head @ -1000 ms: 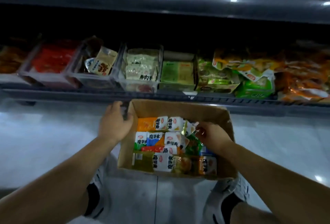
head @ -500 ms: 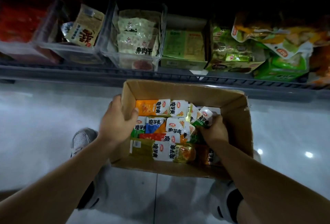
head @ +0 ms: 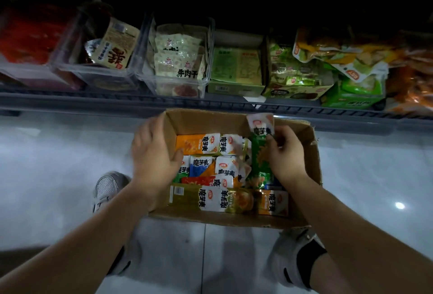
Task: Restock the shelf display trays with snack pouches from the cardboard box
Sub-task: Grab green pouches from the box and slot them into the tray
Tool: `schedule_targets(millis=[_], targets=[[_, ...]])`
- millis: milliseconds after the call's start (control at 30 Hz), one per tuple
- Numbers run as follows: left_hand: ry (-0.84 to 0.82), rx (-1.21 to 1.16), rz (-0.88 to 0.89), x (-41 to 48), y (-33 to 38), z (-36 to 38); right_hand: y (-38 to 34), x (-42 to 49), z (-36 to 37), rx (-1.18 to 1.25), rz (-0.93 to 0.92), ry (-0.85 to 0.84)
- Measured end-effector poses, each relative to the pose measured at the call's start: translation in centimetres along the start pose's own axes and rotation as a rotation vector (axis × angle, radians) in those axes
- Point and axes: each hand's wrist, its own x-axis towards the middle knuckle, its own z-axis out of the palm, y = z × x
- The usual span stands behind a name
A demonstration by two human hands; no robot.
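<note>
Left hand (head: 153,153) blurred, fingers loosely straight over left wall of cardboard box (head: 210,122), frame centre. Right hand (head: 287,153) pinches green snack pouch (head: 260,153) upright inside box, its bottom hidden.

Raised green-and-white foil snack pouch (head: 259,150) with right hand (head: 287,153) to far rim of brown cardboard box (head: 210,120) | slid left hand (head: 152,153) forward, blurred

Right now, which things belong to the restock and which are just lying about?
Job: cardboard box; packed pouches inside it; green pouch pinched by the right hand; left hand at the box's left wall; clear shelf trays.
Lying about: loose bags on the shelf's right; shoes; tiled floor.
</note>
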Motion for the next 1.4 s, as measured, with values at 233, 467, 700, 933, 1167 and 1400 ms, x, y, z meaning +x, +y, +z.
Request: schedule_targets(millis=[233,467,700,933,1167,1400], targets=[[-0.551,-0.677,-0.032,-0.4,5.3,-0.2,-7.5,-0.9,1.8,0.434,-0.011,-0.376],[-0.387,-0.875,-0.214,0.6,0.5,-1.6,4.6,1.8,0.3,-0.414,0.169,-0.314],[-0.374,-1.084,-0.353,1.7,-0.7,-1.6,10.3,1.8,2.2,-0.476,0.213,-0.319],[-0.375,-1.048,-0.314,1.7,-1.1,-1.1,8.0,1.9,1.6,-0.571,0.073,-0.241],[-0.357,-0.986,-0.23,1.0,0.5,-1.4,-3.4,1.7,-2.5,-0.374,-0.218,-0.168],[-0.534,-1.029,-0.198,-1.3,3.1,-2.0,-11.9,-0.8,0.4,0.067,-0.217,-0.386]])
